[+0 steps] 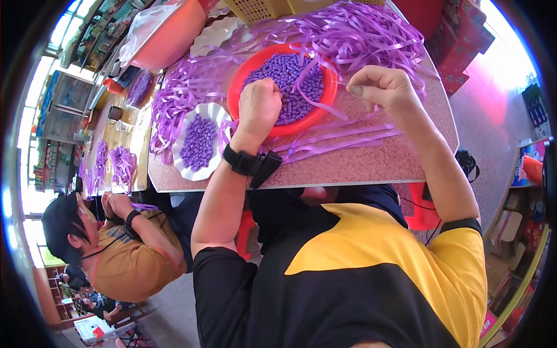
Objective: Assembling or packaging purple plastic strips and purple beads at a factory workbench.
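My left hand (pixel 259 107) is closed in a fist over the left side of a red bowl (pixel 234 93); whatever its fingers hold is hidden. The bowl contains many small purple beads (pixel 290 107). To its right, my right hand (pixel 387 91) is raised, thumb and forefinger pinched on a thin, needle-like wire (pixel 341 83) that points toward the bowl. A purple ribbon (pixel 313 100) trails over the beads and the bowl's right rim. Several ribbon lengths (pixel 342 141) lie flat in front of the bowl. More purple beads fill a white scalloped dish (pixel 219 113) beside my left forearm.
Loose purple ribbons (pixel 371 35) heap at the table's far right, with more (pixel 174 98) on the left. A yellow basket (pixel 258 10) and a large pink tub (pixel 168 37) stand at the back. On my left, a person (pixel 133 255) sits at another table with ribbons.
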### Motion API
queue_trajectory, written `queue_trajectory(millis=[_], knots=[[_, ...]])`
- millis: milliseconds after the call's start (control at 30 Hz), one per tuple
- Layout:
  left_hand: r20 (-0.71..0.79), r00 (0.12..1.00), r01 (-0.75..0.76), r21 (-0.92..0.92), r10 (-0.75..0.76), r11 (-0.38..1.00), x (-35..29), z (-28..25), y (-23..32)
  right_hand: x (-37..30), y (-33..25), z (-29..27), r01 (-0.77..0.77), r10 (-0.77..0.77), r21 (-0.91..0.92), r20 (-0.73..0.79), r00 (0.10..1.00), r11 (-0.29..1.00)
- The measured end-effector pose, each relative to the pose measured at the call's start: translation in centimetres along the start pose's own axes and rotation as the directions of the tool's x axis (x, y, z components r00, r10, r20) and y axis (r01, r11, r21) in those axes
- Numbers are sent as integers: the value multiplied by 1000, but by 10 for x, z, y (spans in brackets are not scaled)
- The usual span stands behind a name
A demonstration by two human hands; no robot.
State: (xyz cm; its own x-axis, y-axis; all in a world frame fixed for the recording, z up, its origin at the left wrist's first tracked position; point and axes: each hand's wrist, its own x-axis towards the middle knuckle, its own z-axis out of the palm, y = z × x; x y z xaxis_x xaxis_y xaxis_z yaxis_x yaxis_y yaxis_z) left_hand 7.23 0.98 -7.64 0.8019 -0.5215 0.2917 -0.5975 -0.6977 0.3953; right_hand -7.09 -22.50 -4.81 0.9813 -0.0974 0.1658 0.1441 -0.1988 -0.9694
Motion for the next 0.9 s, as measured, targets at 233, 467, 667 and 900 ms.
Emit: queue_trajectory(millis=[233,467,667,900], knots=[[-5,999,-37,-69,37,997,0,-2,-10,-1,1,2,7,-6,46,-21,1000,999],[-10,1000,27,-41,-28,999,1,-5,-9,2,-47,25,24,-29,78,76,997,997],[-41,998,32,-138,-38,990,0,-9,-6,13,-45,47,66,-73,142,42,996,988],[363,922,366,-931,-134,-4,-21,-36,8,17,-6,52,3,-2,-67,14,1000,998]])
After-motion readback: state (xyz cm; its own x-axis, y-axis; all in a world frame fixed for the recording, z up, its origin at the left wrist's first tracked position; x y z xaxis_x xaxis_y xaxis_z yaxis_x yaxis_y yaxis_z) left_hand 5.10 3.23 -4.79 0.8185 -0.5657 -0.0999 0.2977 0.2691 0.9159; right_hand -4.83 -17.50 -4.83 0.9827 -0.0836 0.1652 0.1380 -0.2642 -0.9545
